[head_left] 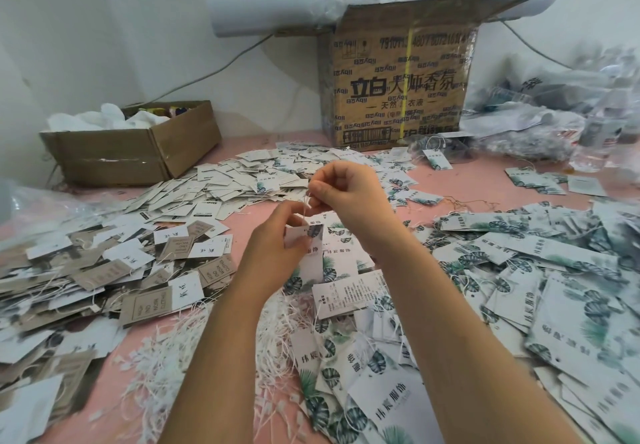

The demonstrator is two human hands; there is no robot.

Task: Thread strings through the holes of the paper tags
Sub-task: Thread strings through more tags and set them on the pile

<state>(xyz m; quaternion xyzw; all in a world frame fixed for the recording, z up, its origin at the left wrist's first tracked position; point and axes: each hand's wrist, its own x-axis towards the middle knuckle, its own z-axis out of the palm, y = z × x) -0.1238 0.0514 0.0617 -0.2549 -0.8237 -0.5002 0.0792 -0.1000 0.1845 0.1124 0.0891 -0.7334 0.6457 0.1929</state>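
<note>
Here, left hand (277,241) pinches one tag (314,232), right hand (343,194) one string (304,205).

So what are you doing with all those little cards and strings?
A person is putting strings on paper tags. The left hand holds one leaf-printed tag up over the pink table. The right hand pinches a thin white string just above the tag's top edge. Whether it is through the hole yet is too small to tell. Heaps of tags lie all around, and loose strings lie near the arms.
</note>
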